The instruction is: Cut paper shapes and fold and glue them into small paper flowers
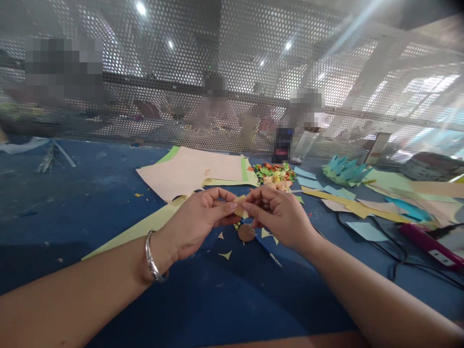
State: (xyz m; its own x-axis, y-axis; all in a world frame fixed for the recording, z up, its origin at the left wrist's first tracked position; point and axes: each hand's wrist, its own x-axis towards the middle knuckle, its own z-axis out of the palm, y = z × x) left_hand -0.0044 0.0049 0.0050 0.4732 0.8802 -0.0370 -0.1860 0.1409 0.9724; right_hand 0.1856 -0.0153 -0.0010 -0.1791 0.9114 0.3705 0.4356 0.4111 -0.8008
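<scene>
Between my fingertips is a small piece of pale yellow paper [239,207], pinched at its left side by my left hand [206,212] and at its right by my right hand [279,215]. Both hands are closed on it, above the blue table. Just below them lies a round brown disc [247,233]. A thin blue stick [266,251] with a silvery tip runs out from beside the disc. Small pale paper scraps [226,254] are scattered around. My left wrist wears a silver bracelet [152,256].
Large pink and green paper sheets [213,162] lie beyond my hands, beside a pile of small coloured paper pieces [275,175]. Rightward are a blue paper flower [344,169], paper strips [377,208], black cables [391,251] and a purple power strip [431,246]. A perforated metal screen [163,96] stands behind.
</scene>
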